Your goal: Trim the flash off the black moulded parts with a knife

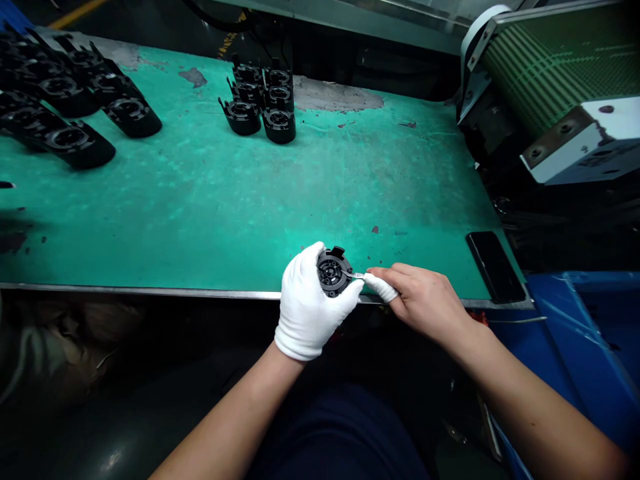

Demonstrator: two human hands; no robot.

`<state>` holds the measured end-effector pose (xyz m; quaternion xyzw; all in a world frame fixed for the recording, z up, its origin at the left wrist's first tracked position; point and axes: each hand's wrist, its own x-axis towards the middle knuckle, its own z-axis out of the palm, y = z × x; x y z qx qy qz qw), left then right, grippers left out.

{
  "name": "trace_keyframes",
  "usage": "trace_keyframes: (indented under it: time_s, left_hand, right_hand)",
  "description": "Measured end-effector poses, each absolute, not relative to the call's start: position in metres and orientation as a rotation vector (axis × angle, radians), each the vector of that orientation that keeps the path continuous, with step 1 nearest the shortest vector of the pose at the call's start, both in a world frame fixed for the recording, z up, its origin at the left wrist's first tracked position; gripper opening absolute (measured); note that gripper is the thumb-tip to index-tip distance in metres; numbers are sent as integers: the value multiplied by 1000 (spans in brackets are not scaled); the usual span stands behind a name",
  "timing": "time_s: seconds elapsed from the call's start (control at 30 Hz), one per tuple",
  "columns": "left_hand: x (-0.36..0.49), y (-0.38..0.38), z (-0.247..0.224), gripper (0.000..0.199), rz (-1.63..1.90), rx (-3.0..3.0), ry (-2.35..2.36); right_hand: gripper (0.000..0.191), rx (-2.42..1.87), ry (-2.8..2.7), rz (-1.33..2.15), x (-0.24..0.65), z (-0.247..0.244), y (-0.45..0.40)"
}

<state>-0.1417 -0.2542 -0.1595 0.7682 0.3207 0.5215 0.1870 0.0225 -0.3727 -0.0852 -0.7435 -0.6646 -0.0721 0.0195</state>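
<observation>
Near the table's front edge, my left hand point(311, 303), in a white glove, is wrapped round a black round part point(332, 273) whose open inner face points up at the camera. My right hand point(417, 293) is bare except for a white cover on the thumb. Its thumb and forefinger pinch a small metal tool point(357, 275), and the tool's thin tip reaches over the right side of the round part. The rest of the tool is hidden in the fingers.
Several black housings point(281, 127) stand in two rows on the green table point(240, 220); more black housings point(133, 119) are at the far left. A black phone point(495, 267) lies at the right corner. A green conveyor point(565, 50) is at the upper right, blue bins point(565, 333) below.
</observation>
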Motion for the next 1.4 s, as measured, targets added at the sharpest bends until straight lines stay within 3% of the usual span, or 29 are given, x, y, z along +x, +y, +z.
trace_keyframes:
  time_s: [0.2, 0.47, 0.8, 1.23, 1.4]
  left_hand:
    - [-141, -254, -157, 82, 1457, 2158, 912]
    - [-135, -260, -161, 78, 1528, 2156, 937]
    - [-174, -214, -130, 78, 975, 2268, 565]
    - [-187, -177, -111, 78, 655, 2306, 340]
    - [-186, -178, -109, 78, 646, 2270, 344]
  right_hand:
    - [34, -2326, -2042, -199, 17, -84, -373]
    - [35, -2377, -1909, -416, -1, -90, -372]
    - [33, -2138, -2104, -4, 39, -69, -357]
    - [33, -1973, -2432, 79, 42, -54, -320]
    - [32, -2020, -2455, -55, 41, -55, -312]
